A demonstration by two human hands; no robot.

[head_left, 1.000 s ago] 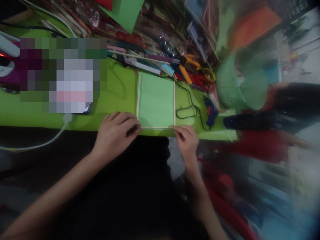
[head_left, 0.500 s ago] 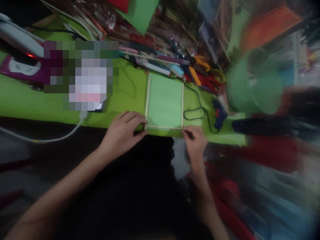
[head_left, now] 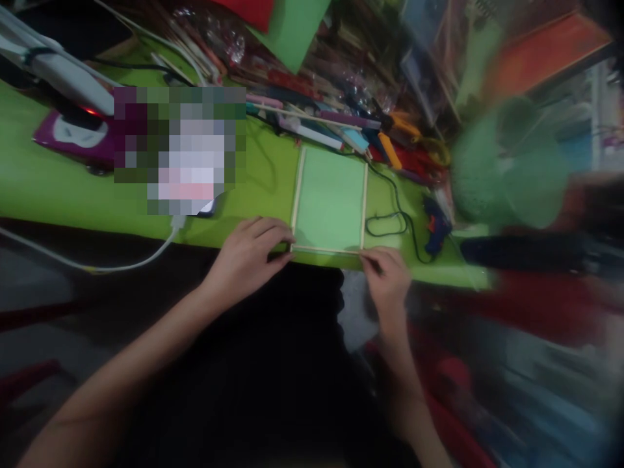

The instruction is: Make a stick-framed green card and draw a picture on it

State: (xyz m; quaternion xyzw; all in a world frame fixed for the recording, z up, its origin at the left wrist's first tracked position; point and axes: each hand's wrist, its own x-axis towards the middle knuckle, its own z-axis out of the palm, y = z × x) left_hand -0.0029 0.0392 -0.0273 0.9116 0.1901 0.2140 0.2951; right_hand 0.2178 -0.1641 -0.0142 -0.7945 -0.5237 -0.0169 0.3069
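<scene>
A light green sheet of paper lies on the green tabletop, with thin wooden sticks along its left, right and near edges. My left hand pinches the near left corner, where one end of the near wooden stick meets the left one. The fingertips of my right hand are closed on the other end of that near stick, at the near right corner. Whether a stick also runs along the far edge is hard to make out.
A glue gun with a dark cord lies right of the paper. Behind it are orange-handled pliers, scissors and several pens and sticks. At left are a purple power strip and a plugged-in phone, mostly blurred out. A green rounded container stands at right.
The view has shifted slightly, so everything appears a little further right. Both hands stay at the near corners of the paper, holding the same stick.
</scene>
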